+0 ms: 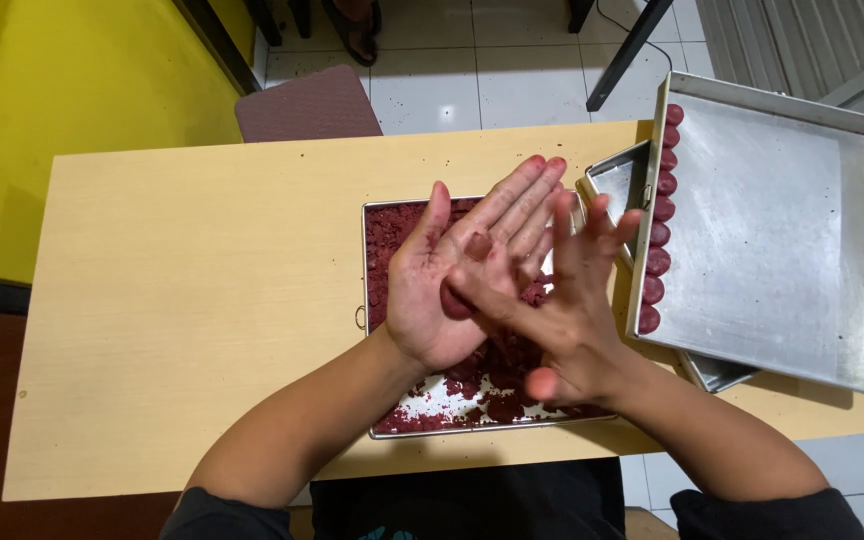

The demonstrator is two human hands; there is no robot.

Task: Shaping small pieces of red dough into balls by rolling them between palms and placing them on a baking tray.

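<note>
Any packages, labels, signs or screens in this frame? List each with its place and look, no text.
None in view. Only bare metal trays: one under the hands holding dark red crumbly dough, and a large tray at right with a row of dark red dough discs along its left edge.

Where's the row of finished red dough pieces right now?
In the head view, the red dough pieces line the left inside wall of the large metal tray at the table's right end, just right of the right hand.
</note>
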